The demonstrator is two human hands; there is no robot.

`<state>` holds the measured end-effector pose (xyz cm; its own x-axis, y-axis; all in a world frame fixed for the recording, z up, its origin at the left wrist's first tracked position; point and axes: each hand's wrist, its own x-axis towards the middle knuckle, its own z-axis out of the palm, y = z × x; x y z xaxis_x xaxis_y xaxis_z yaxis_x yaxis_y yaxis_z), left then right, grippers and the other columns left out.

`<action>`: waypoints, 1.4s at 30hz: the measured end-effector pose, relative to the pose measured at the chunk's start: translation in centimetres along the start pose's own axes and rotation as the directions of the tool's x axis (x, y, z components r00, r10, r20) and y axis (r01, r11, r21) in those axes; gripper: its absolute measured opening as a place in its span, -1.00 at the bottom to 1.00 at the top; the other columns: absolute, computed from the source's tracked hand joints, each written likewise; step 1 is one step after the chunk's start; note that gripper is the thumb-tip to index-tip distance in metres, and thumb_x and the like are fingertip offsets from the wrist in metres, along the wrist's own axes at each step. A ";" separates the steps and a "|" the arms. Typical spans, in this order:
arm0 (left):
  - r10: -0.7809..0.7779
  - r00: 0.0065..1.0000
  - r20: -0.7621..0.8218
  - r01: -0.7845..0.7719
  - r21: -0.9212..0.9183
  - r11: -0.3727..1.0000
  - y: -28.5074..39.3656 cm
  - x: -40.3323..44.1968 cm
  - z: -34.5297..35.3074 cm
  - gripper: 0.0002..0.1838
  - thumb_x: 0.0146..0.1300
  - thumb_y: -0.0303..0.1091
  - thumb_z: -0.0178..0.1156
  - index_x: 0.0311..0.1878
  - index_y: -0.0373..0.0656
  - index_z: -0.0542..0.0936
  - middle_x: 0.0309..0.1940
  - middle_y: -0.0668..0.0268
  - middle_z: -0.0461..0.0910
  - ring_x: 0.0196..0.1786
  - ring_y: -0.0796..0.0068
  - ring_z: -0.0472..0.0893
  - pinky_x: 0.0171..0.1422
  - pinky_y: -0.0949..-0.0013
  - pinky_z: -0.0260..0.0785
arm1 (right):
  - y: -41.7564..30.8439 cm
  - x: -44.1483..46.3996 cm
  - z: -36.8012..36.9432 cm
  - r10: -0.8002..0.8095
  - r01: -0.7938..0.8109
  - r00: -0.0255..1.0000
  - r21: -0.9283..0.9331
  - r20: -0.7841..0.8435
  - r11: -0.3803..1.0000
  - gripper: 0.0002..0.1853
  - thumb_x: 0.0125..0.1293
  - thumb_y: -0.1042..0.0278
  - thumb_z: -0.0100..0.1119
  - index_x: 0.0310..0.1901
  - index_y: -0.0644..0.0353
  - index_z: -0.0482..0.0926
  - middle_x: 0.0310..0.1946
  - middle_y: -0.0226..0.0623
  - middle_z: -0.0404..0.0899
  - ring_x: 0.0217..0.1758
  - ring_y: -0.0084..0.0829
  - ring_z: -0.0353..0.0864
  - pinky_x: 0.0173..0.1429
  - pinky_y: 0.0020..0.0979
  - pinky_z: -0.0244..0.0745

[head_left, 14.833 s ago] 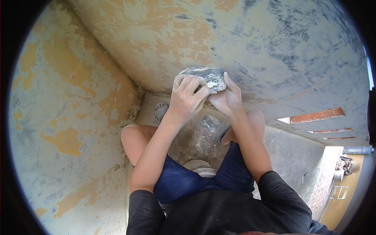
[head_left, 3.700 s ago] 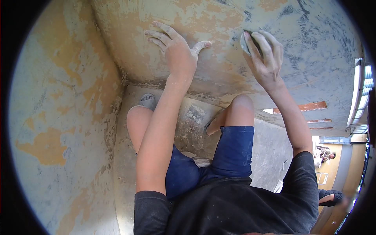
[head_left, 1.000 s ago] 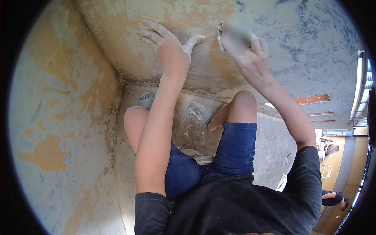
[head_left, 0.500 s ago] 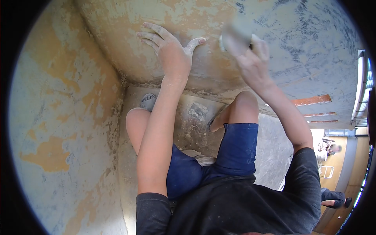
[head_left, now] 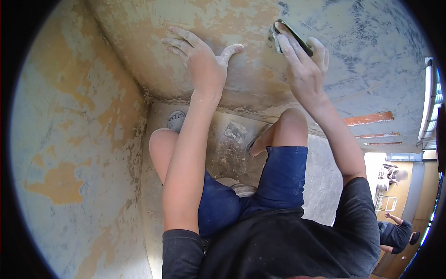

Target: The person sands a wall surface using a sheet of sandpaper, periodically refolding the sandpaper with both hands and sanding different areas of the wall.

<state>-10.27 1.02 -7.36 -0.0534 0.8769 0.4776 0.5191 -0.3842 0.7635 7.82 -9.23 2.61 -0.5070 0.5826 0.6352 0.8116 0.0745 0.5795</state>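
My left hand [head_left: 204, 63] rests against the patchy wall [head_left: 251, 74] with its fingers and thumb spread, holding nothing. White dust coats the fingertips. Farther right, my right hand [head_left: 306, 69] grips a folded piece of sandpaper [head_left: 302, 41], dark on one face and pale at its left edge. The fingers lie along the sandpaper, which is against the wall or very close to it. Around both hands the wall shows worn pale coating with orange-brown patches, and grey-blue streaks lie to the right.
A second patchy wall [head_left: 69, 139] meets the first in a corner at left. Below are my bent knees and the dusty floor [head_left: 320, 181]. Reddish strips [head_left: 369, 118] mark the wall at right. Two people [head_left: 397, 235] are in the background, near a white chair frame [head_left: 387, 203].
My right hand, blurred before, now shows sharply, slightly right and lower, with the sandpaper turned to a slant. My left hand stays put. The background person at lower right has come farther into view.
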 end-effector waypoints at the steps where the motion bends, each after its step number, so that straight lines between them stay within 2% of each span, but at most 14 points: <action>1: 0.049 0.999 -0.013 -0.049 0.016 0.999 -0.1 0.0 0.1 0.72 -0.10 0.35 0.64 0.61 -0.68 -0.37 0.49 -0.89 -0.40 0.64 -0.80 -0.26 0.77 -0.26 -0.19 | -0.7 -0.4 0.5 0.005 -0.005 1.000 0.020 0.021 1.000 -0.63 0.30 0.34 0.21 0.14 -0.17 0.67 0.29 -0.60 0.72 0.08 -0.37 0.50 0.04 -0.37 0.41; 6: -0.001 1.000 -0.004 0.001 -0.002 1.000 0.2 0.1 0.1 0.70 -0.08 0.33 0.64 0.61 -0.67 -0.36 0.50 -0.86 -0.42 0.63 -0.81 -0.27 0.77 -0.26 -0.18 | -0.7 -0.6 0.6 -0.072 0.067 0.995 0.068 0.069 0.995 -0.60 0.32 0.35 0.21 0.19 -0.16 0.69 0.32 -0.58 0.71 0.06 -0.35 0.49 0.07 -0.33 0.41; 9: 0.003 1.000 -0.007 -0.003 0.002 1.000 -0.1 0.1 0.0 0.70 -0.07 0.33 0.64 0.61 -0.68 -0.36 0.51 -0.85 -0.42 0.63 -0.81 -0.27 0.77 -0.26 -0.17 | 0.3 -0.5 0.2 0.042 -0.042 0.999 -0.013 -0.006 0.999 -0.58 0.33 0.35 0.20 0.21 -0.17 0.67 0.28 -0.58 0.73 0.06 -0.34 0.50 0.08 -0.32 0.42; 11: 0.049 0.999 -0.006 -0.049 0.017 0.999 0.1 0.0 0.1 0.70 -0.07 0.33 0.64 0.61 -0.68 -0.36 0.51 -0.84 -0.42 0.63 -0.81 -0.27 0.77 -0.26 -0.17 | -1.1 -0.9 0.9 0.019 -0.022 0.999 0.054 0.044 0.998 -0.59 0.31 0.34 0.23 0.20 -0.16 0.69 0.23 -0.60 0.75 0.05 -0.35 0.50 0.09 -0.32 0.42; 13: -0.022 1.000 0.006 0.022 -0.017 1.000 0.2 -0.1 -0.1 0.70 -0.07 0.33 0.64 0.61 -0.68 -0.36 0.52 -0.84 -0.41 0.63 -0.82 -0.27 0.77 -0.26 -0.16 | -1.2 -1.0 1.1 -0.052 0.051 0.996 0.018 0.079 0.999 -0.59 0.30 0.32 0.26 0.19 -0.16 0.70 0.23 -0.60 0.76 0.04 -0.36 0.50 0.08 -0.32 0.41; 17: -0.026 1.000 0.001 0.026 0.019 0.999 0.2 -0.1 -0.1 0.70 -0.07 0.32 0.64 0.61 -0.68 -0.36 0.53 -0.81 -0.41 0.63 -0.81 -0.27 0.77 -0.26 -0.18 | -0.1 -0.7 0.8 0.047 -0.046 0.998 0.040 -0.045 0.998 -0.60 0.33 0.35 0.22 0.19 -0.15 0.68 0.21 -0.63 0.77 0.02 -0.38 0.49 0.05 -0.34 0.40; 20: 0.045 0.999 0.000 -0.045 0.032 0.999 0.4 0.1 -0.2 0.70 -0.07 0.31 0.64 0.60 -0.69 -0.38 0.52 -0.82 -0.39 0.64 -0.80 -0.28 0.77 -0.28 -0.21 | -2.1 -1.3 1.4 0.003 -0.007 0.999 0.075 0.051 0.997 -0.62 0.33 0.31 0.23 0.18 -0.11 0.69 0.22 -0.62 0.76 0.03 -0.37 0.48 0.05 -0.34 0.39; 23: -0.019 1.000 0.010 0.019 -0.013 1.000 0.4 0.3 -0.3 0.71 -0.07 0.30 0.64 0.59 -0.72 -0.39 0.52 -0.83 -0.37 0.64 -0.78 -0.30 0.78 -0.29 -0.24 | -1.2 -1.0 0.8 -0.004 0.000 0.998 0.085 0.056 0.996 -0.62 0.35 0.34 0.19 0.19 -0.10 0.68 0.24 -0.60 0.75 0.03 -0.36 0.48 0.04 -0.33 0.40; 27: 0.007 1.000 0.013 -0.007 0.006 1.000 0.3 0.1 -0.3 0.71 -0.06 0.28 0.64 0.58 -0.72 -0.41 0.52 -0.84 -0.35 0.65 -0.77 -0.29 0.77 -0.30 -0.24 | -1.7 -1.1 0.9 0.137 -0.138 0.990 0.093 0.020 0.986 -0.63 0.37 0.33 0.20 0.19 -0.11 0.68 0.18 -0.61 0.76 0.06 -0.34 0.48 0.10 -0.29 0.41; 28: -0.012 1.000 0.015 0.012 0.000 1.000 0.5 0.0 -0.3 0.71 -0.05 0.28 0.65 0.58 -0.72 -0.41 0.52 -0.83 -0.34 0.65 -0.76 -0.28 0.77 -0.31 -0.23 | -2.2 -1.4 1.3 0.059 -0.064 0.997 0.098 0.050 0.993 -0.64 0.37 0.33 0.21 0.18 -0.10 0.68 0.22 -0.59 0.75 0.07 -0.34 0.47 0.11 -0.29 0.41; 32: -0.042 0.999 0.030 0.042 0.004 0.999 0.4 0.0 -0.3 0.70 -0.05 0.28 0.65 0.60 -0.70 -0.41 0.52 -0.83 -0.35 0.65 -0.76 -0.29 0.77 -0.29 -0.21 | -1.4 -0.9 0.9 0.027 -0.032 0.999 0.130 0.039 0.991 -0.63 0.35 0.36 0.20 0.18 -0.09 0.68 0.27 -0.57 0.74 0.09 -0.35 0.48 0.09 -0.30 0.42; 35: 0.026 1.000 0.014 -0.026 0.019 0.999 0.2 0.0 -0.1 0.70 -0.05 0.27 0.65 0.61 -0.66 -0.41 0.52 -0.83 -0.38 0.65 -0.77 -0.29 0.77 -0.28 -0.19 | -1.3 -0.7 0.3 0.126 -0.126 0.992 0.034 -0.012 0.991 -0.61 0.30 0.36 0.23 0.17 -0.09 0.68 0.27 -0.55 0.73 0.09 -0.34 0.50 0.06 -0.30 0.44; 38: -0.016 0.999 0.027 0.016 -0.003 1.000 0.6 0.0 -0.3 0.70 -0.05 0.28 0.65 0.62 -0.63 -0.41 0.52 -0.83 -0.42 0.65 -0.77 -0.29 0.77 -0.26 -0.17 | -2.4 -1.0 1.4 -0.008 0.003 0.999 0.116 0.045 0.993 -0.62 0.27 0.39 0.24 0.13 -0.07 0.69 0.31 -0.51 0.71 0.05 -0.32 0.51 0.04 -0.30 0.43; 42: -0.040 0.999 0.029 0.040 0.004 0.999 0.4 0.1 -0.4 0.70 -0.05 0.29 0.65 0.62 -0.63 -0.41 0.52 -0.83 -0.43 0.65 -0.77 -0.28 0.77 -0.26 -0.17 | -1.1 -0.4 0.4 0.146 -0.143 0.989 0.074 -0.037 0.987 -0.64 0.28 0.39 0.22 0.12 -0.07 0.68 0.29 -0.52 0.72 0.05 -0.32 0.51 0.03 -0.30 0.43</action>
<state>-10.45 0.81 -6.86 -0.0491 0.8999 0.4334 0.5199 -0.3475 0.7804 7.22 -9.21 1.56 -0.3935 0.5573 0.7312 0.8949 0.0498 0.4436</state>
